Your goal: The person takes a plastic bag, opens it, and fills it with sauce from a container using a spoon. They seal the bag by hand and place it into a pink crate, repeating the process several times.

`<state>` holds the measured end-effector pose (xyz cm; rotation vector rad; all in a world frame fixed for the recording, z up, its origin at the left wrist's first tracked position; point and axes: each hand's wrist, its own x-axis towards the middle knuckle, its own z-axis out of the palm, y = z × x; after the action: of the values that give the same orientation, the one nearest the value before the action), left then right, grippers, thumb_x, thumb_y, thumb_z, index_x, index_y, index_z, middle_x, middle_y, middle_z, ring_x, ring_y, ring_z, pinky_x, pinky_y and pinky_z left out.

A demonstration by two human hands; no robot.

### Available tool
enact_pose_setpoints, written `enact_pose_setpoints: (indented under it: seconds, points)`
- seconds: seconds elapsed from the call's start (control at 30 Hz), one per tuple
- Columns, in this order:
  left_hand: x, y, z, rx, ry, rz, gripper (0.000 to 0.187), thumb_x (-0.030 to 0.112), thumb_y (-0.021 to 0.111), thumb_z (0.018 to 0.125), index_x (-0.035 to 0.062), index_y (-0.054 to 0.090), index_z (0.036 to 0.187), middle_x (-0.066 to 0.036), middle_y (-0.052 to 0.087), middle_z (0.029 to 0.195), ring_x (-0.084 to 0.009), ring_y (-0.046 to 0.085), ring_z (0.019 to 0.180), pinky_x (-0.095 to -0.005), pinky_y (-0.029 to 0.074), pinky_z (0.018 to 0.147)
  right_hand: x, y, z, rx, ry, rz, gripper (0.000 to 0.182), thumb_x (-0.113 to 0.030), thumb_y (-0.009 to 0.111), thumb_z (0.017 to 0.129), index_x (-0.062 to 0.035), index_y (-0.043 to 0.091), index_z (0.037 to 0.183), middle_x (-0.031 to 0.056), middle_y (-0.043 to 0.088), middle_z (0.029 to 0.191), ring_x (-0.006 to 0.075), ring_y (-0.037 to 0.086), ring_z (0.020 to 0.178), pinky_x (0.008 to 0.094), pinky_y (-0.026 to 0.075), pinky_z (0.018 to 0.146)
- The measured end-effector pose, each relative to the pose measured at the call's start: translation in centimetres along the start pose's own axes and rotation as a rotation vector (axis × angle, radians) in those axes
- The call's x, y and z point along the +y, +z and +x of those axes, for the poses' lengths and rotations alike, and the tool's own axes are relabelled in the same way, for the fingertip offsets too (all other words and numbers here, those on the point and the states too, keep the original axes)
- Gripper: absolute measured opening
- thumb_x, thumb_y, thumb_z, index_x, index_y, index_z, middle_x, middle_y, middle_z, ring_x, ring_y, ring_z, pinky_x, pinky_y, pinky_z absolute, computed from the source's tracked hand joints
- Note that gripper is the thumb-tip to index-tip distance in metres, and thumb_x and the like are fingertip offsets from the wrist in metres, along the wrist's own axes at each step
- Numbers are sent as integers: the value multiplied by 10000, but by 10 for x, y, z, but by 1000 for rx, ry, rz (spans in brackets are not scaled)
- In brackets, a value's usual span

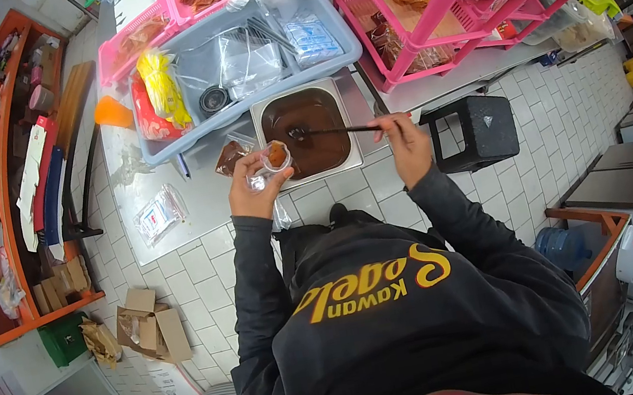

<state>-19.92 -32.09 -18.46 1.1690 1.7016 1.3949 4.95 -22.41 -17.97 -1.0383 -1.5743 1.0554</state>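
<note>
The left hand is clamped around a small clear plastic sauce bag holding orange-brown filling, just in front of the fingers. The right hand pinches the thin dark handle of a ladle, its bowl dipped in glossy brown sauce inside a square steel pan on the table, between both hands.

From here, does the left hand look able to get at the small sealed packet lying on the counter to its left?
Probably not freely: the left hand is holding a small sauce cup. The packet lies close by with bare counter between, so only the cup hinders it.
</note>
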Motion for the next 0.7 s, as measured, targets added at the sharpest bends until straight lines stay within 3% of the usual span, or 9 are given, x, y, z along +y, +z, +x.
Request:
enact_pose_setpoints:
  seconds: [0.17, 0.23, 0.37, 0.43, 0.57, 0.67, 0.7]
  points:
    - [0, -14, -9, 52, 1, 89, 539, 151, 832, 674, -2, 530, 1094, -106, 626, 1099, -176, 588, 1022, -298, 432, 910, 25, 13, -11, -119, -109, -190, 193, -159, 496, 953, -46, 651, 939, 33, 564, 721, 92, 536, 661, 243, 415, 619]
    - [7, -16, -12, 66, -16, 107, 542, 152, 831, 676, -2, 528, 1098, -106, 626, 1088, -175, 586, 1019, -298, 434, 909, 34, 12, -10, -48, 223, -39, 254, -237, 490, 963, -44, 648, 920, 12, 559, 715, 75, 488, 614, 230, 396, 593]
    - [-6, -14, -10, 45, 1, 54, 545, 147, 829, 680, -1, 522, 1105, -109, 622, 1093, -176, 582, 1023, -299, 434, 910, 26, 0, 0, -10, 433, 196, 317, -296, 477, 971, -28, 639, 924, -2, 551, 718, 53, 445, 625, 208, 360, 591]
    - [-8, -9, -8, -3, 42, 34, 536, 132, 822, 689, -3, 511, 1104, -110, 607, 1084, -182, 591, 1011, -293, 451, 891, 4, -2, 2, 71, 381, 383, 314, -276, 471, 977, -8, 631, 943, -2, 547, 729, 45, 436, 658, 195, 333, 607]
    - [-4, 0, -2, -41, -2, 8, 514, 110, 812, 693, 3, 515, 1100, -94, 606, 1086, -175, 580, 1018, -289, 447, 890, -39, -7, -2, 89, 244, 345, 301, -248, 461, 983, 8, 620, 974, 5, 547, 735, 50, 443, 698, 196, 335, 634]
    - [-7, 6, 3, -62, 10, -62, 507, 118, 811, 695, 2, 521, 1093, -92, 608, 1092, -166, 579, 1005, -283, 446, 885, -58, -11, -9, 36, 70, 151, 237, -174, 485, 967, 13, 630, 963, 22, 566, 725, 86, 461, 690, 220, 361, 640]
    - [-5, 7, 3, -63, 13, -63, 507, 118, 811, 695, 2, 521, 1093, -92, 608, 1092, -166, 579, 1005, -283, 446, 885, -58, -12, -10, 3, -96, 64, 208, -144, 499, 952, 11, 637, 951, 40, 575, 719, 112, 469, 684, 235, 373, 646]
